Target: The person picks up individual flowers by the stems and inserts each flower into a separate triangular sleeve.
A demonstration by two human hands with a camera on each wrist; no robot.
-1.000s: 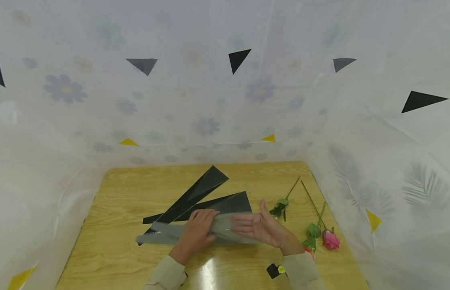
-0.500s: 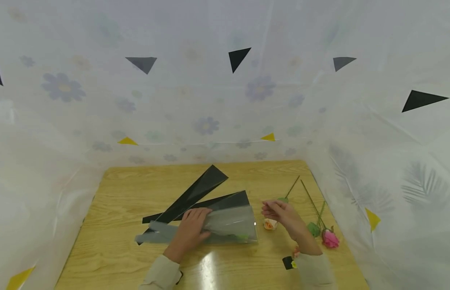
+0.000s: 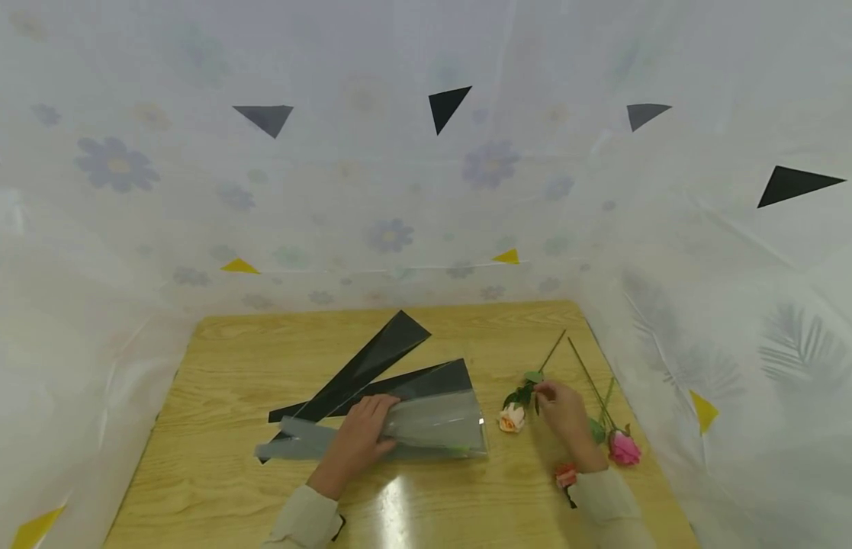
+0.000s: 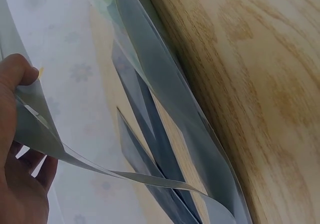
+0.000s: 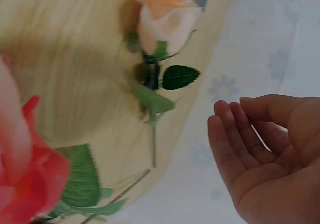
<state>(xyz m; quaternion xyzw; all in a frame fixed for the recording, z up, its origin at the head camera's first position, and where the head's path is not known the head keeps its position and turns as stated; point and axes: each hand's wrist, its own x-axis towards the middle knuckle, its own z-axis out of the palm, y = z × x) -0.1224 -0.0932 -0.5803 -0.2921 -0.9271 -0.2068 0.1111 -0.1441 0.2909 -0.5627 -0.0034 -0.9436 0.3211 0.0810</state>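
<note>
On the table, my left hand [image 3: 357, 442] holds a translucent grey wrapping sleeve [image 3: 439, 419] by its middle. In the left wrist view, the thumb and fingers lie on either side of the grey film [image 4: 37, 116]. My right hand [image 3: 566, 415] is over the right side, fingertips right at the leaves of a peach rose [image 3: 512, 418]. Its fingers [image 5: 232, 144] are loosely bent in the right wrist view, thumb tip close to them and nothing held between. That view shows the peach rose [image 5: 167, 21] lying apart from the hand.
Two black wrapping sleeves [image 3: 371, 370] lie crossed behind the grey one. A pink rose [image 3: 625, 448] lies at the right edge, and a coral-red rose [image 3: 566, 476] is partly hidden by the right sleeve. White patterned sheeting [image 3: 391, 191] surrounds the wooden table [image 3: 240, 358].
My right hand has left the grey sleeve and moved right, then down towards the peach rose, uncovering its bloom. The left hand stays on the sleeve.
</note>
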